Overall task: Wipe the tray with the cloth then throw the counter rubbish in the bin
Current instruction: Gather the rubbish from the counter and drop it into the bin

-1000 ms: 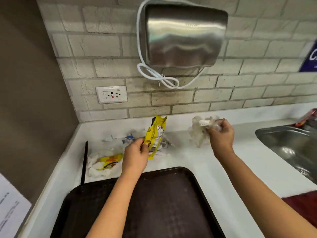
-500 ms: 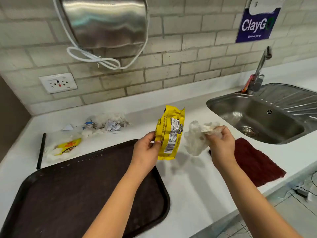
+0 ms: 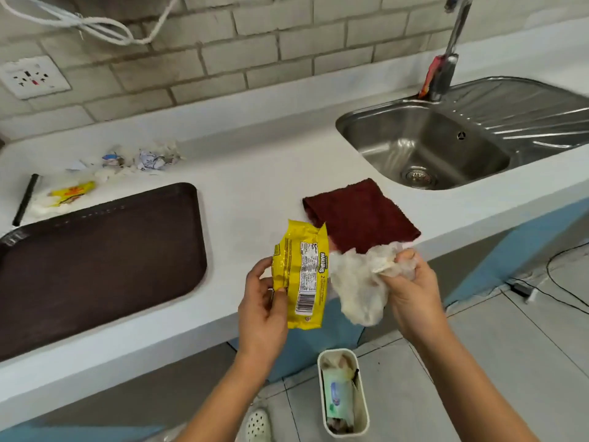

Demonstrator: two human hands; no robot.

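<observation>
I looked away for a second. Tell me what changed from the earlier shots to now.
Both hands came away from the back of the counter toward its front edge, above the bin on the floor. The left hand still pinches the yellow wrapper, and the right hand still grips the crumpled tissue. Tray, cloth and the remaining rubbish stayed put.

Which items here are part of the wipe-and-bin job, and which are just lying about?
Job: tray; cloth; yellow wrapper in left hand; tissue in right hand; counter rubbish; bin.

Lying about: sink; tap; socket; black stick.
</observation>
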